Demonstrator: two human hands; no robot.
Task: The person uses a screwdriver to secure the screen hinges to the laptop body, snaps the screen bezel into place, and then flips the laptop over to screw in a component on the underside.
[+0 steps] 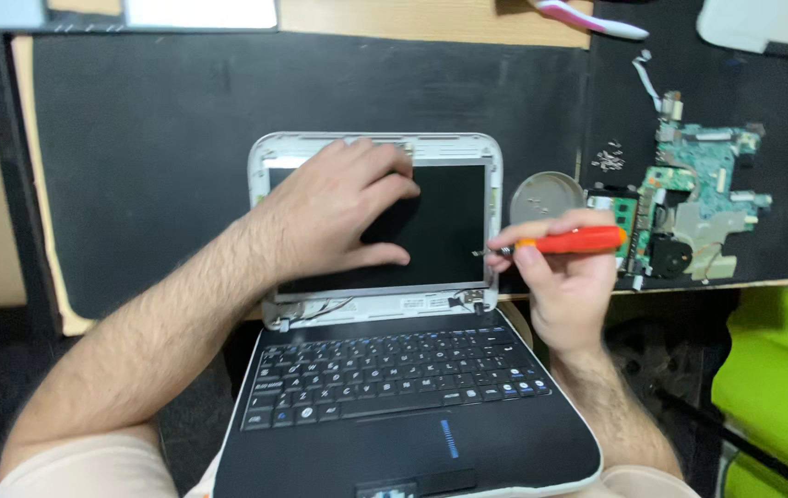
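The small white laptop's black screen (440, 231) is partly hidden by the flat, spread left hand (338, 207). An orange-handled screwdriver (569, 243) is held in the right hand's (564, 277) fingers; its tip is hard to see.

Glossy black screen (431, 231), matt plastic keyboard (394, 373), smooth orange plastic screwdriver handle (574, 242).

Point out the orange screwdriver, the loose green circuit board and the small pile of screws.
Orange screwdriver (571, 242), head view, middle of the orange handle.
Green circuit board (703, 166), head view, upper green area of the board.
Pile of screws (608, 160), head view, centre of the small heap.
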